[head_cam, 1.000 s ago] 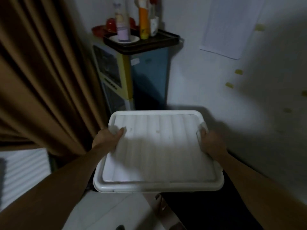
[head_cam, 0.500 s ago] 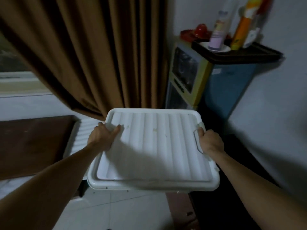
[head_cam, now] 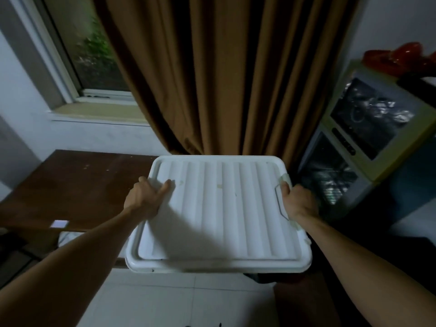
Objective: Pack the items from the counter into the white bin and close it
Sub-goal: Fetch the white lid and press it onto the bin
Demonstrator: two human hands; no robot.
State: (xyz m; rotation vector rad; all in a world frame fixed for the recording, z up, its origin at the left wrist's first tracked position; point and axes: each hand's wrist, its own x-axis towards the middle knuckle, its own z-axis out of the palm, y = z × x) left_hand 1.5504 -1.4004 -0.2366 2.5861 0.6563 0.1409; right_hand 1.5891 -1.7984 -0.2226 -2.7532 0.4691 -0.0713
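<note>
Two grips | left hand (head_cam: 144,199): white bin (head_cam: 219,208) rim | right hand (head_cam: 298,201): opposite side

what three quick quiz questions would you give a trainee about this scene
1. True or false: the white bin has no lid on it.
2. What hangs behind the bin? A) brown curtain B) mirror C) towel
3. How many hands hold the bin, and where?
Key: 1 false; 2 A; 3 two: the left hand grips its left edge and the right hand grips its right edge.
</note>
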